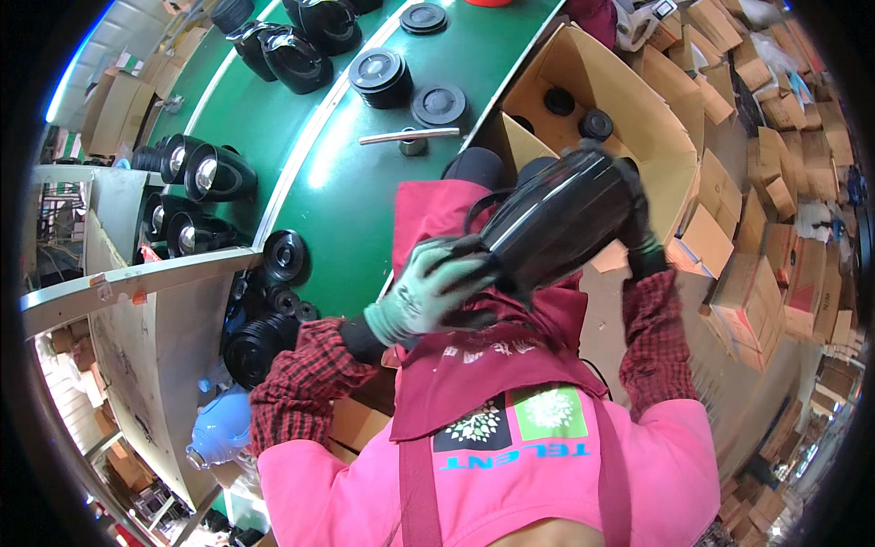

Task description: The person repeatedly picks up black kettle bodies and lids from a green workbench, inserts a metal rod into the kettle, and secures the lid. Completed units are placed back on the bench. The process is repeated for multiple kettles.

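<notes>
While a broad, glossy green bench [337, 182] spans the upper left and an open tan cardboard box [661, 100] stands upper right, a shiny black jug-like vessel [556, 223] slants right of centre. Its lower-left end is held by the left hand [433, 283], gloved pale green and black; the dark-gloved right hand [638, 214] grips its upper-right end. It looks stiff, fairly light and slippery; both ends seem surer holds than its thin black loop handle [468, 217].
</notes>
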`<action>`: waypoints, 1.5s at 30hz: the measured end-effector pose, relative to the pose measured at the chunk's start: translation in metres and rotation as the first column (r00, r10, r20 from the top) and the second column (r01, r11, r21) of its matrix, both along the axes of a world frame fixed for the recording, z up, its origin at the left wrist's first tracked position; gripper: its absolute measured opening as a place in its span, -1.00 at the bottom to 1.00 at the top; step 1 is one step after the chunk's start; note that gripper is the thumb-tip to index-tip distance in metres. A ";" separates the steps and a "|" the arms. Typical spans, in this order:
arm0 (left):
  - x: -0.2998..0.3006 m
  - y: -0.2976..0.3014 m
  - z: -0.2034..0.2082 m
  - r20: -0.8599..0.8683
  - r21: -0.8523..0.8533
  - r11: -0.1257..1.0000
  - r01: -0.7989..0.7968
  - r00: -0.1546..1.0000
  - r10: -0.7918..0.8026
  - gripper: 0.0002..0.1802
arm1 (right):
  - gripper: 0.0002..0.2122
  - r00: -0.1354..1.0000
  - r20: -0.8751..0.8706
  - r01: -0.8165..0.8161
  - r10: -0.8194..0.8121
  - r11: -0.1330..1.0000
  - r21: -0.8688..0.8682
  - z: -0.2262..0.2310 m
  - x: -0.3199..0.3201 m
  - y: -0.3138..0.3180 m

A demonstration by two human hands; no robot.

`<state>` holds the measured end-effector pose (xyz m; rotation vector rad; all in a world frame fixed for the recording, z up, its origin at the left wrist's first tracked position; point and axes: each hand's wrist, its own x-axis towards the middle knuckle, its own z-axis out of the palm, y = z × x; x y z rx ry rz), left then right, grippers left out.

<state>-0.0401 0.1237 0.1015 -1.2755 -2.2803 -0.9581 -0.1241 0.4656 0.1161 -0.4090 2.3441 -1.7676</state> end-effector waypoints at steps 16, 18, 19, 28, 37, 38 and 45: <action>-0.194 -0.036 -0.098 0.247 -0.461 0.745 -0.482 0.737 0.629 -0.48 | -0.67 0.971 0.234 0.064 0.047 0.894 -0.444 -0.113 -0.033 -0.071; -0.181 -0.029 -0.052 0.608 -0.195 0.919 -0.344 0.693 0.388 -0.51 | -0.61 0.971 0.221 0.204 -0.094 0.812 -0.548 -0.107 -0.053 -0.055; -0.171 -0.018 -0.026 0.627 -0.140 0.959 -0.248 0.727 0.280 -0.53 | -0.57 0.963 0.213 0.264 -0.169 0.761 -0.593 -0.104 -0.062 -0.046; -0.155 0.013 -0.021 0.671 -0.174 0.955 0.239 0.739 -0.063 -0.36 | -0.47 0.897 0.415 0.236 0.150 0.631 -0.739 -0.024 -0.021 -0.072; -0.129 0.036 -0.005 0.536 -0.432 0.895 0.109 0.829 0.158 -0.40 | -0.49 0.895 0.303 -0.125 0.329 0.834 -0.537 -0.036 -0.059 -0.038; -0.133 0.026 -0.015 0.561 -0.385 0.911 0.148 0.822 0.103 -0.38 | -0.49 0.890 0.258 -0.224 0.375 0.854 -0.470 -0.028 -0.054 -0.041; -0.117 0.028 -0.006 0.541 -0.328 0.937 0.122 0.837 0.080 -0.49 | -0.57 0.854 -0.347 -0.505 0.388 0.778 -0.374 -0.084 -0.073 -0.054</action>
